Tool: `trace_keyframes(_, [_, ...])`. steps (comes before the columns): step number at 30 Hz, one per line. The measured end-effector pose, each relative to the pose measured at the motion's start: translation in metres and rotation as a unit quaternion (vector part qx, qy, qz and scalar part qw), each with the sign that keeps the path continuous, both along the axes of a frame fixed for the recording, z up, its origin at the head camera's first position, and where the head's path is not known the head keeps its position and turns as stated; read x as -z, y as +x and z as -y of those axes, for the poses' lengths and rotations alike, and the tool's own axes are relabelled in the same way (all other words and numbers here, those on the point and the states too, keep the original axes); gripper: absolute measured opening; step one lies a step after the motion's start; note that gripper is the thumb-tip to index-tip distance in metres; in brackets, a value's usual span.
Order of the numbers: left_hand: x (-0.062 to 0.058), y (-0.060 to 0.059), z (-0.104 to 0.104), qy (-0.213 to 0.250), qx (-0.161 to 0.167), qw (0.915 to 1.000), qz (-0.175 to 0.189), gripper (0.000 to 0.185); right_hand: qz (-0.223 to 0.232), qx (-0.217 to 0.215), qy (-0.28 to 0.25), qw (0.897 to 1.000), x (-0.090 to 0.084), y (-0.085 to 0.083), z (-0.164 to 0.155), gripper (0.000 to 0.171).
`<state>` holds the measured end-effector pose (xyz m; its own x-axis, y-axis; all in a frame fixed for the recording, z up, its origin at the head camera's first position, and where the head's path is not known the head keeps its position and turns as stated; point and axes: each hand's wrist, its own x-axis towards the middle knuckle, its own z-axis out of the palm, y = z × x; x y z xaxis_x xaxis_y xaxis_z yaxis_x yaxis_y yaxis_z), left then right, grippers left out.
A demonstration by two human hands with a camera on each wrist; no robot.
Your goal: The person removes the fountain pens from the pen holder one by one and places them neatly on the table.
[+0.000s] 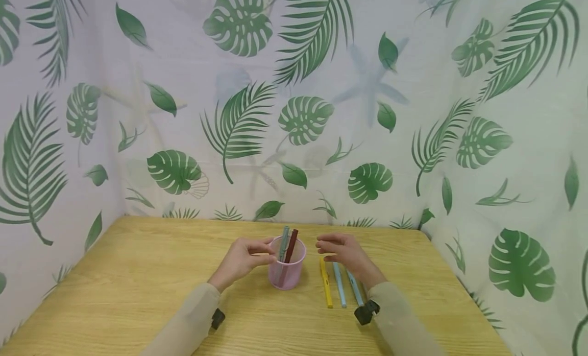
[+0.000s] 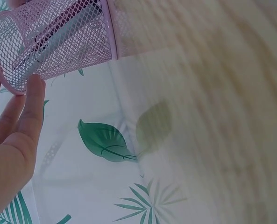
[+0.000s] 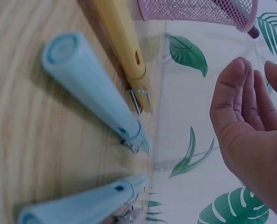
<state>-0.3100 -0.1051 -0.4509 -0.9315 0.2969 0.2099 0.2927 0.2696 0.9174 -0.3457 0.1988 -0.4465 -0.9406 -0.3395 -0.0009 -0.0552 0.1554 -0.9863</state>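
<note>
Cup: a pink mesh cup [image 1: 287, 270] stands upright on the wooden table [image 1: 138, 289], about midway between the left and right edges and nearer the far edge than the near one.
Cup contents: a grey-green pen [image 1: 283, 242] and a dark red pen [image 1: 291, 245] stand inside it, leaning and sticking out above the rim.
Left hand: the left hand [image 1: 241, 259] is at the cup's left side; its fingertips [image 2: 33, 86] touch the rim, fingers fairly straight and close together, not wrapped round the cup.
Right hand: the right hand [image 1: 342, 251] hovers just right of the cup, apart from it, fingers relaxed, gently bent and holding nothing.
Loose pens: a yellow pen [image 1: 325, 282], a light blue pen [image 1: 339, 284] and a second light blue pen [image 1: 354, 288] lie side by side on the table just right of the cup, beneath the right hand and wrist.
Surround: a leaf-print cloth [image 1: 321, 116] hangs behind the far edge and along both sides.
</note>
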Motion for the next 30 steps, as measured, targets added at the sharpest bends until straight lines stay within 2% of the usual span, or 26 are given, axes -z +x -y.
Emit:
trace_keyframes(14, [0.001, -0.001, 0.000, -0.005, -0.001, 1.0000, -0.003, 0.020, 0.015, 0.053, -0.021, 0.998, -0.003, -0.003, 0.031, 0.036])
trace_keyframes(21, [0.001, -0.001, -0.001, -0.002, 0.000, 1.0000, -0.002, 0.022, 0.019, 0.062, -0.015, 0.998, -0.005, -0.002, 0.041, 0.035])
trace_keyframes(30, [0.003, -0.001, 0.000, 0.001, 0.004, 1.0000, -0.007, 0.026, 0.020, 0.064, -0.040, 0.997, -0.007, -0.003, 0.050, 0.037])
